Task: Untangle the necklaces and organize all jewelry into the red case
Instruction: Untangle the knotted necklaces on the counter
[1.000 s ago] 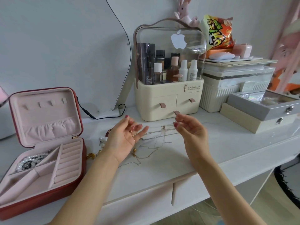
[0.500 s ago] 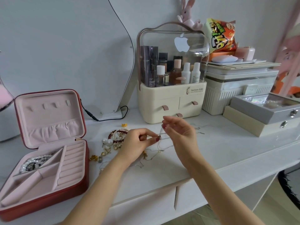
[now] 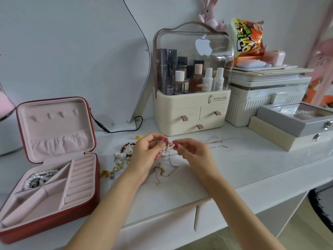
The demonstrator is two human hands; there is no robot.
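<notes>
White and glossy, the vanity top (image 3: 243, 165) runs under a pale wall, with a curved mirror (image 3: 72, 51) leaning at the back. Both hands meet just above the middle of it. The left hand (image 3: 146, 156) and the right hand (image 3: 192, 154) sit fingertip to fingertip, each pinching the tangled necklaces (image 3: 167, 156) at a small knot between them, thin chains trailing down onto the surface below. 1 silver chain (image 3: 216, 144) stretches off to the right, lying flat. Left of the hands lies a loose heap of jewelry: a beaded bracelet (image 3: 127, 147), pearl pieces (image 3: 119, 156) and gold bits (image 3: 105, 173). Further left, the red case (image 3: 54, 217) stands open, its pink lid upright, and a pearl strand (image 3: 38, 178) already fills its back-left compartment; the other compartments and ring rolls look bare. Behind the hands stands a cream cosmetics organizer (image 3: 191, 112) with a clear dome and 3 drawers, bottles lined up inside. To its right are a ribbed white storage box (image 3: 252, 105), a snack bag (image 3: 247, 38) on top, and 2 stacked jewelry boxes (image 3: 288, 127) with metal clasps.
</notes>
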